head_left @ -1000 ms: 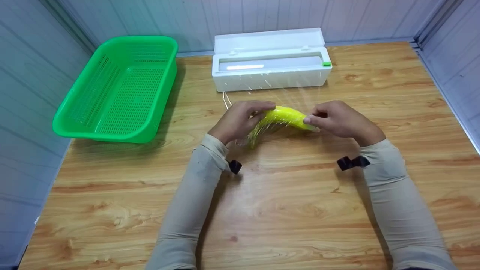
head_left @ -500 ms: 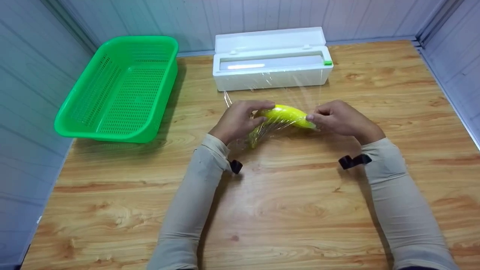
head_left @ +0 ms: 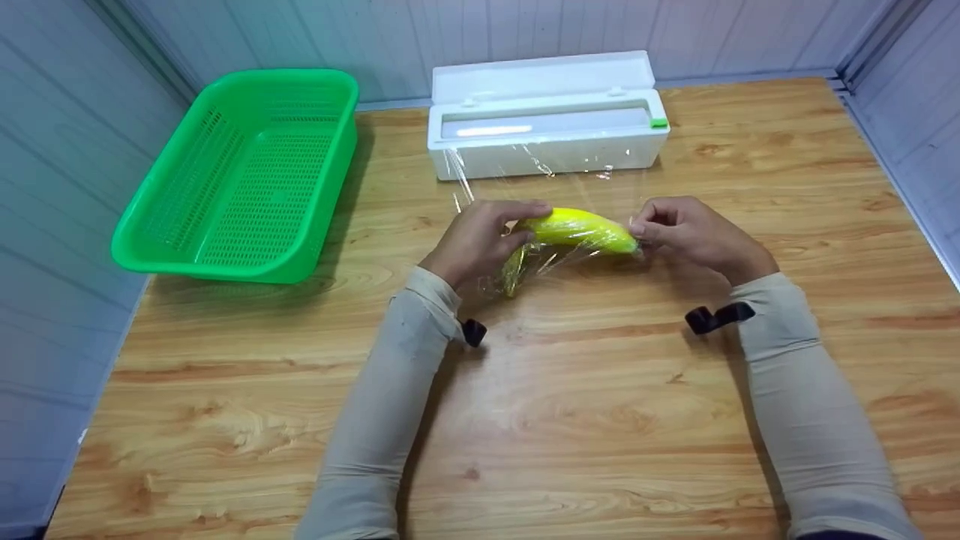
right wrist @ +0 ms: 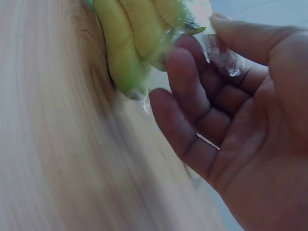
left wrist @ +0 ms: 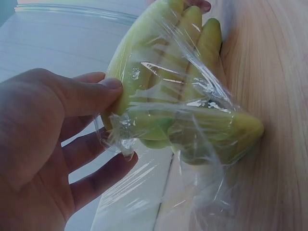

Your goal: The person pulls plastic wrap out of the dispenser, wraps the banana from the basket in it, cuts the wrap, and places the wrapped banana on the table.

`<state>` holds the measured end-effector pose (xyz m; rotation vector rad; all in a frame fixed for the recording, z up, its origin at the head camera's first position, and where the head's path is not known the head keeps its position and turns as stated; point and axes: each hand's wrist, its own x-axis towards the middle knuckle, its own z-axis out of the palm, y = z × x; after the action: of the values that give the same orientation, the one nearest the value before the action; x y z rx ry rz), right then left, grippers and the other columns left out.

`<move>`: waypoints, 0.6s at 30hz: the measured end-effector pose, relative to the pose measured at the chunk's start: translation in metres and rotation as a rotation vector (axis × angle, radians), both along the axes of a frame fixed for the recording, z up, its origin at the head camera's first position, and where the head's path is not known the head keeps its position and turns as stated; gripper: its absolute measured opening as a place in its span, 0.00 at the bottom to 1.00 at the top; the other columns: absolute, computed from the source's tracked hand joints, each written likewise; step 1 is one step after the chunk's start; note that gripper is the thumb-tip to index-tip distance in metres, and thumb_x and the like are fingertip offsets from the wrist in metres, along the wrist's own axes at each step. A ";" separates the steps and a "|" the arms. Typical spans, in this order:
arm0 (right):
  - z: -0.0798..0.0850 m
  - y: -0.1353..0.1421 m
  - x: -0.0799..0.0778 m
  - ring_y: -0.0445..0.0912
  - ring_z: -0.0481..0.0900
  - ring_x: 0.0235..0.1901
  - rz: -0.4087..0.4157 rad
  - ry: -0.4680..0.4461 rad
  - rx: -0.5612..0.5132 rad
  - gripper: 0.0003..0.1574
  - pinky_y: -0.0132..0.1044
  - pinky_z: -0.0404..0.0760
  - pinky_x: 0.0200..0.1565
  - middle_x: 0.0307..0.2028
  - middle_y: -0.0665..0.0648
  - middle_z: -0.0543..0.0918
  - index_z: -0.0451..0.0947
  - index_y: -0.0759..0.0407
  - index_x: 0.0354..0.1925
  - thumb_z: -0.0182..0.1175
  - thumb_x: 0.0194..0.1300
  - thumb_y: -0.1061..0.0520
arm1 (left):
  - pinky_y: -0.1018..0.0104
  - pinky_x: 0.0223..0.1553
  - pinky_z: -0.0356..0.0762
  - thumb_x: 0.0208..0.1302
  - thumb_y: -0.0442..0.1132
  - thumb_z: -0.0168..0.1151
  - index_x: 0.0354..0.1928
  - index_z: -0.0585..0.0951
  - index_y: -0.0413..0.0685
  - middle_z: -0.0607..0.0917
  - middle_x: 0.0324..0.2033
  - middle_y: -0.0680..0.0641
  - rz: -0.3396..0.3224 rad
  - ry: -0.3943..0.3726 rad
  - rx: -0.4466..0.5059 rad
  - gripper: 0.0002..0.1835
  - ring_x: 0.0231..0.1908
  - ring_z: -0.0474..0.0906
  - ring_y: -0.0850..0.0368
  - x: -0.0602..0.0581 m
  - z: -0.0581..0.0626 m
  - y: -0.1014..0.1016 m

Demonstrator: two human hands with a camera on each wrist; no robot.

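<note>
A bunch of yellow bananas (head_left: 574,225) with greenish tips is held over the table in clear plastic wrap (left wrist: 202,72). My left hand (head_left: 484,236) grips the bunch at its left end, thumb on the near side, as the left wrist view shows. Beside the right end, my right hand (head_left: 694,232) pinches a bunched piece of the wrap between thumb and fingers, close to the banana tips (right wrist: 137,91). Behind the hands, the wrap stretches back to the white cling film dispenser (head_left: 547,154), whose lid stands raised.
A green plastic basket (head_left: 341,169) with perforated sides stands at the back left. The dispenser carries a green slider (head_left: 658,123) at its right end. Pale panel walls (head_left: 382,45) border the wooden table (head_left: 570,420) at the back and sides.
My right hand has moved slightly right, off the banana tip, drawing the wrap outward. The bananas have turned a little, showing more of the right end. The left hand keeps its grip.
</note>
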<state>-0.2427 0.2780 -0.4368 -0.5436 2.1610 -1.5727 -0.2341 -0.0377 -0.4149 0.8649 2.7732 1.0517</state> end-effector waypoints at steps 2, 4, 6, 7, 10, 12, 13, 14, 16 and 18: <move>-0.001 0.001 -0.001 0.55 0.77 0.33 -0.001 -0.017 -0.032 0.19 0.48 0.77 0.40 0.33 0.66 0.77 0.71 0.70 0.37 0.56 0.64 0.52 | 0.75 0.54 0.63 0.59 0.40 0.62 0.53 0.76 0.68 0.74 0.53 0.66 -0.012 -0.008 0.015 0.20 0.53 0.68 0.72 0.000 0.000 0.000; -0.003 0.002 -0.001 0.54 0.77 0.33 0.010 -0.023 -0.051 0.19 0.48 0.77 0.40 0.33 0.67 0.76 0.71 0.70 0.38 0.55 0.64 0.53 | 0.76 0.53 0.63 0.59 0.39 0.61 0.53 0.76 0.67 0.74 0.53 0.66 -0.018 -0.010 0.019 0.20 0.53 0.68 0.73 0.000 0.000 0.000; -0.003 0.003 -0.002 0.54 0.77 0.33 0.023 -0.021 -0.057 0.18 0.49 0.77 0.40 0.34 0.67 0.76 0.71 0.70 0.39 0.54 0.65 0.53 | 0.76 0.54 0.62 0.59 0.39 0.61 0.53 0.76 0.66 0.74 0.53 0.66 -0.026 -0.010 0.020 0.20 0.53 0.68 0.73 0.000 0.000 0.000; -0.003 0.003 -0.002 0.54 0.77 0.33 0.029 -0.020 -0.065 0.18 0.50 0.76 0.40 0.34 0.67 0.76 0.70 0.71 0.40 0.54 0.65 0.54 | 0.77 0.54 0.62 0.59 0.39 0.61 0.53 0.76 0.66 0.74 0.53 0.66 -0.030 -0.003 0.016 0.20 0.53 0.68 0.73 -0.001 0.000 0.000; -0.003 0.005 -0.001 0.55 0.76 0.33 0.038 -0.023 -0.086 0.17 0.53 0.75 0.40 0.34 0.68 0.75 0.69 0.72 0.39 0.55 0.65 0.55 | 0.76 0.55 0.61 0.59 0.39 0.61 0.53 0.76 0.66 0.74 0.53 0.66 -0.031 -0.008 0.011 0.20 0.54 0.67 0.73 -0.001 0.001 0.001; -0.003 0.006 -0.001 0.56 0.76 0.33 0.032 -0.026 -0.097 0.17 0.54 0.75 0.40 0.34 0.69 0.75 0.69 0.73 0.38 0.55 0.65 0.56 | 0.76 0.55 0.62 0.59 0.39 0.61 0.53 0.76 0.67 0.74 0.54 0.66 -0.027 -0.006 0.002 0.20 0.54 0.67 0.73 -0.001 0.001 0.001; -0.003 0.006 -0.001 0.56 0.76 0.33 0.026 -0.027 -0.101 0.17 0.54 0.75 0.40 0.34 0.69 0.75 0.69 0.73 0.37 0.56 0.64 0.56 | 0.75 0.54 0.62 0.59 0.40 0.61 0.54 0.76 0.67 0.73 0.54 0.66 -0.023 -0.012 -0.001 0.20 0.53 0.68 0.73 -0.001 0.001 0.001; -0.003 0.006 -0.001 0.55 0.76 0.33 0.021 -0.025 -0.100 0.18 0.53 0.75 0.40 0.34 0.68 0.75 0.69 0.73 0.37 0.56 0.64 0.56 | 0.75 0.54 0.62 0.59 0.40 0.61 0.54 0.76 0.67 0.74 0.54 0.66 -0.019 -0.010 -0.007 0.20 0.52 0.68 0.73 0.000 0.001 0.001; -0.004 0.005 -0.001 0.54 0.76 0.32 0.010 -0.023 -0.110 0.18 0.51 0.76 0.39 0.34 0.68 0.76 0.69 0.74 0.37 0.56 0.64 0.57 | 0.75 0.54 0.63 0.60 0.42 0.61 0.54 0.76 0.67 0.74 0.53 0.66 -0.005 0.013 -0.028 0.20 0.52 0.69 0.73 0.000 0.000 0.002; -0.005 0.003 -0.002 0.52 0.77 0.31 0.000 -0.015 -0.130 0.17 0.48 0.77 0.37 0.33 0.67 0.76 0.69 0.74 0.36 0.57 0.63 0.58 | 0.75 0.53 0.63 0.60 0.44 0.60 0.54 0.76 0.66 0.75 0.52 0.66 0.012 0.053 -0.050 0.18 0.51 0.70 0.73 0.001 0.000 0.004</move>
<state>-0.2442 0.2811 -0.4416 -0.5701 2.0580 -1.7201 -0.2332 -0.0340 -0.4148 0.8844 2.8380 0.9707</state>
